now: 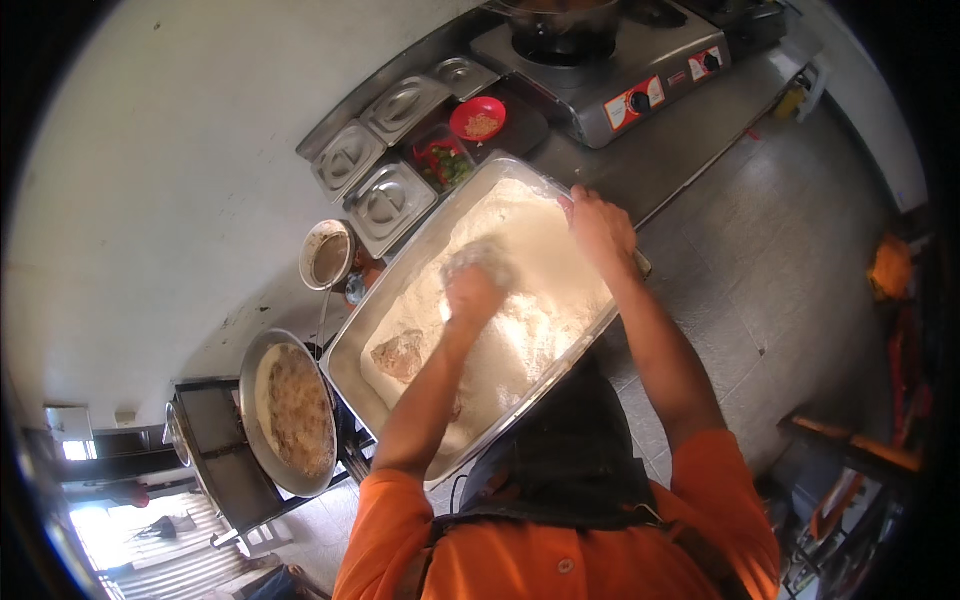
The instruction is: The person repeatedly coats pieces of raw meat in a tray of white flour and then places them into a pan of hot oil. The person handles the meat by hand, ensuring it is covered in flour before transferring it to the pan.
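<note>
A deep rectangular metal pan [346, 352] of pale flour [540, 247] lies tilted across my view, its near long side close to my dark apron [555, 442]. My left hand [476, 289] is inside it, blurred by motion, with flour over the fingers. Whether it grasps a piece there cannot be made out. My right hand [602, 229] grips the pan's rim at the right end. A flour-dusted piece of food, apparently meat [399, 355], rests in the flour left of my left forearm. Another bit of it is partly hidden behind that forearm.
Beyond the pan stand lidded steel containers [390, 199], a clear tub of cut peppers [448, 161] and a red bowl [480, 118] of chopped bits. A gas stove [600, 67] carries a pot [562, 30]. Left are a handled strainer [328, 255] and a wide pan of bubbling oil [300, 412].
</note>
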### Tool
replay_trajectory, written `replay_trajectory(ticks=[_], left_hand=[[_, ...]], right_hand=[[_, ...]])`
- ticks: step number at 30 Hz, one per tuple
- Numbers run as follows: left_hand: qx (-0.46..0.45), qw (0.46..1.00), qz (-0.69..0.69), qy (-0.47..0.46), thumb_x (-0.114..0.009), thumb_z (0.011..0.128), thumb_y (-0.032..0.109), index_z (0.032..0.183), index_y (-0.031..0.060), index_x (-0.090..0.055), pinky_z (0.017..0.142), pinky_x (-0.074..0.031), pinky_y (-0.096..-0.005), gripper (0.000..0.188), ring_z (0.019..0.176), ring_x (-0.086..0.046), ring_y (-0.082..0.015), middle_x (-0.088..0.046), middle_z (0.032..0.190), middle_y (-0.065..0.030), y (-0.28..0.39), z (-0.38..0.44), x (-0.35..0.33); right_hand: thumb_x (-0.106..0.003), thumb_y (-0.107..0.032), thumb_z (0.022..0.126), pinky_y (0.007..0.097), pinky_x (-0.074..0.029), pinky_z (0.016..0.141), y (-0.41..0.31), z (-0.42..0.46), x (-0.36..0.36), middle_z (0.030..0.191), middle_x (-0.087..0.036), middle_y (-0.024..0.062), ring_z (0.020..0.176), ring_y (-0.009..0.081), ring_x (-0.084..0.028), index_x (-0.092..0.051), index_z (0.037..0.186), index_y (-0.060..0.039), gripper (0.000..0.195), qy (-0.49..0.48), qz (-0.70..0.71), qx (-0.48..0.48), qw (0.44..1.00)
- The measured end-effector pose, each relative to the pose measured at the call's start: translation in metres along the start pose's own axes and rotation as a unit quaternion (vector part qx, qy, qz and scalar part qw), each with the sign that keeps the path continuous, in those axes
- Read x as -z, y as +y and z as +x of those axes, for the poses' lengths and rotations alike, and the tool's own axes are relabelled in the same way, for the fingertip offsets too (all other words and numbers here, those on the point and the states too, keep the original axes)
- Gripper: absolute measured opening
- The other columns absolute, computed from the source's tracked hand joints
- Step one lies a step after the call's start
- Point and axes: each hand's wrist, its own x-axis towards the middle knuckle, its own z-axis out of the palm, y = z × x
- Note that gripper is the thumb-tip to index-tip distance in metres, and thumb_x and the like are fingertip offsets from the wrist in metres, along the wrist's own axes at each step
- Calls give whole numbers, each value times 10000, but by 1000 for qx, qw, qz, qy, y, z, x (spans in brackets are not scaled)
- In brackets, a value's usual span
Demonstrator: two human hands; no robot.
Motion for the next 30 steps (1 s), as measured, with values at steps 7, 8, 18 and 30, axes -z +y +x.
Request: replay_trajectory(ticks=[7, 8, 18, 30], left_hand=[[-112, 939, -325, -3, -794, 774, 299, 1326, 13, -529, 955, -488, -369, 676, 1071, -652, -301, -683, 1142, -183, -63, -50, 32], [-121, 929, -349, -36, -807, 761, 304, 1331, 10, -522, 953, -487, -368, 701, 1068, -653, -298, -682, 1134, -188, -66, -53, 35], [-129, 926, -352, -44, -789, 746, 225, 1368, 13, -473, 997, -439, -423, 730, 1135, -587, -372, -621, 1205, -237, -50, -127, 53], [-14, 935, -353, -14, -694, 797, 65, 1380, 37, -429, 920, -464, -462, 641, 1088, -596, -393, -616, 1115, -290, -22, -114, 101]], right_hand=[[-449, -380, 1002, 450, -551, 694, -3, 1, -4, 916, -688, 156, 802, 333, -691, -592, 993, -56, 354, 5, -2, 5, 1000], [-450, -383, 1001, 453, -550, 696, -3, 1, -5, 918, -688, 157, 806, 335, -691, -592, 995, -57, 356, 8, 6, 4, 1000], [-429, -394, 1009, 482, -525, 744, -7, 3, 4, 999, -666, 171, 866, 376, -662, -574, 1051, -47, 379, -47, 12, -15, 999], [-404, -398, 1017, 510, -510, 766, -9, 1, 7, 1032, -663, 190, 884, 407, -652, -560, 1018, -45, 386, -34, -14, -7, 999]])
